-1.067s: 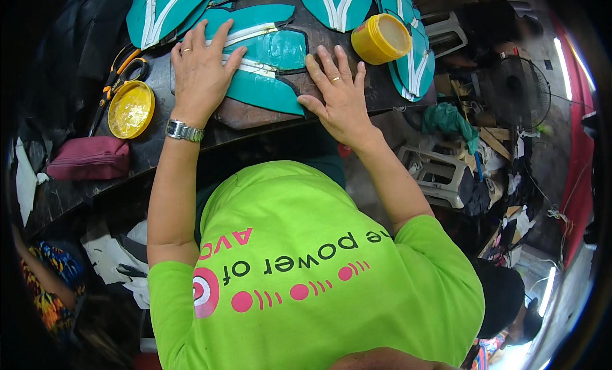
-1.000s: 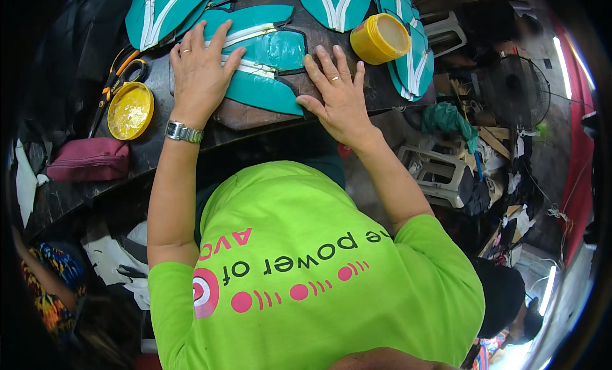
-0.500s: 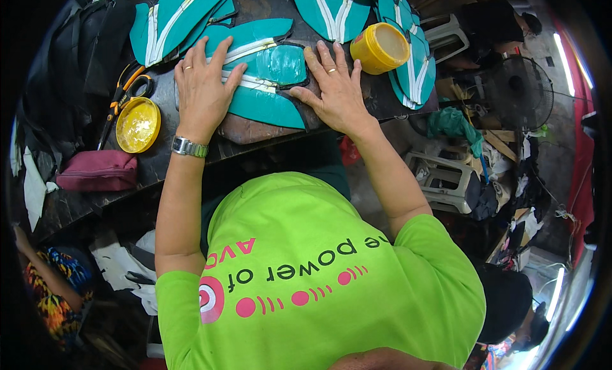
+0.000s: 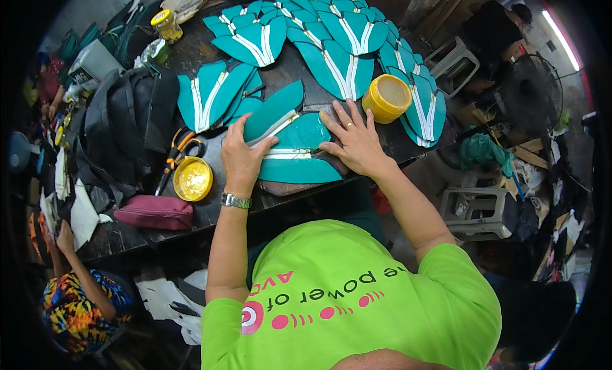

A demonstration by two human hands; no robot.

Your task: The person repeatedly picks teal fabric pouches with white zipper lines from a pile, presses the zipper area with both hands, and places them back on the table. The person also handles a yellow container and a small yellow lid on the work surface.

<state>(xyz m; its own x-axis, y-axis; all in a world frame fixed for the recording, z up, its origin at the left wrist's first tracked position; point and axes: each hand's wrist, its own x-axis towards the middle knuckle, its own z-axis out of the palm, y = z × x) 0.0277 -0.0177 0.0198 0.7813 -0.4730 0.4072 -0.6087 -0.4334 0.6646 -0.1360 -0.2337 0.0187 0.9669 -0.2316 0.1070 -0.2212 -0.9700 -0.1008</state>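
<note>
A teal fabric panel (image 4: 296, 134) with two white zipper strips lies in front of me near the table edge, its pointed flaps spread to either side. A glossy patch shows toward its right end. My left hand (image 4: 243, 154) rests on the panel's left end, thumb and fingers apart. On the right end lies my right hand (image 4: 357, 144), fingers spread. Close to its fingertips stands an open yellow tub (image 4: 387, 99) of pale paste. Left of my left hand are a yellow lid (image 4: 192, 179) smeared inside and orange-and-black scissors (image 4: 175, 154).
Stacks of similar teal panels (image 4: 255, 42) cover the far part of the dark table (image 4: 134, 239). A maroon pouch (image 4: 154, 212) and black fabric pieces (image 4: 121, 118) lie left. Plastic stools (image 4: 475, 210) and a fan (image 4: 530, 89) stand right. Another person (image 4: 86, 309) sits lower left.
The view has shifted, showing more of the table's far side. My left hand's fingers have drawn back to the panel's left end. The panel's far flap now stands more angled away.
</note>
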